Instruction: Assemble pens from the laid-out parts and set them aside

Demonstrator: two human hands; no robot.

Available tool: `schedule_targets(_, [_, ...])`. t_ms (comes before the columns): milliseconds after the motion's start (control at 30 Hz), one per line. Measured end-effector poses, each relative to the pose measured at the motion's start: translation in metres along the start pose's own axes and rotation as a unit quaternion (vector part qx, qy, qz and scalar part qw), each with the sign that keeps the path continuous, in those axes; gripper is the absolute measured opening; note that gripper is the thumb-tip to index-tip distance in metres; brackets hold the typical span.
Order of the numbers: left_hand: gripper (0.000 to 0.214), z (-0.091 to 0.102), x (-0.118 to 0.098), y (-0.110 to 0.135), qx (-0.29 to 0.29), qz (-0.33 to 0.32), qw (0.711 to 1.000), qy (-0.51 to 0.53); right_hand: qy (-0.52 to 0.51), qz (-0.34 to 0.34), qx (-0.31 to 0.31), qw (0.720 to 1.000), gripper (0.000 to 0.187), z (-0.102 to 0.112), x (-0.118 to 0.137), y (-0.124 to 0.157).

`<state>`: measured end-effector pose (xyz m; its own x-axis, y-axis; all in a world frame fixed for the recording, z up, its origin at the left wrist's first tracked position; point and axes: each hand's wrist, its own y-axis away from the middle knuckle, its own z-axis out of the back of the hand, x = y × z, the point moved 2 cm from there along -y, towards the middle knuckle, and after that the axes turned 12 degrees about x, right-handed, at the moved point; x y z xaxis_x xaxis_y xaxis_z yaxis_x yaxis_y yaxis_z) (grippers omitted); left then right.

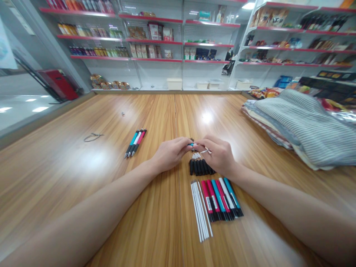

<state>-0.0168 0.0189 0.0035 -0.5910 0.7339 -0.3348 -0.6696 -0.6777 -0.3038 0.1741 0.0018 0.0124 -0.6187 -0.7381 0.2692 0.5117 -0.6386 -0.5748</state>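
My left hand [171, 152] and my right hand [219, 154] meet over the middle of the wooden table [111, 185], both with fingers pinched on a small blue pen part [191, 144] held between them. My right hand also grips a thin white piece that sticks out at its thumb. Just below the hands lies a row of black pen tips [200, 167]. Nearer to me lie several white refills [200, 209] and several red, blue and white pen barrels [221, 199]. Three assembled pens [135, 142] lie to the left.
A pile of folded striped cloth [303, 126] takes up the right side of the table. A loop of wire or band [93, 137] and a tiny object [122, 114] lie at the left. Shop shelves [155, 40] with packaged goods line the back wall.
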Motion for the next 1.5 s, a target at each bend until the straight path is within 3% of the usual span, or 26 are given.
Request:
schedule_targets(767, [0.029,0.000,0.000,0.001,0.009,0.005,0.999,0.031,-0.005,0.011,0.020,1.000,0.027,0.000,-0.003,-0.001])
schedule_targets(1100, [0.025,0.002,-0.002,0.001,0.002,0.008,0.999,0.037,-0.095,0.011,-0.050,0.994,0.033,0.014,0.009,-0.003])
schedule_targets(1300, [0.023,0.001,-0.001,0.002,-0.017,0.008,0.999,0.048,-0.050,-0.018,-0.131,0.990,0.033,0.012,0.001,0.000])
schedule_targets(1500, [0.022,0.000,-0.001,0.001,-0.021,0.010,0.998,0.050,-0.132,-0.018,-0.182,0.974,0.032,0.009,0.001,0.005])
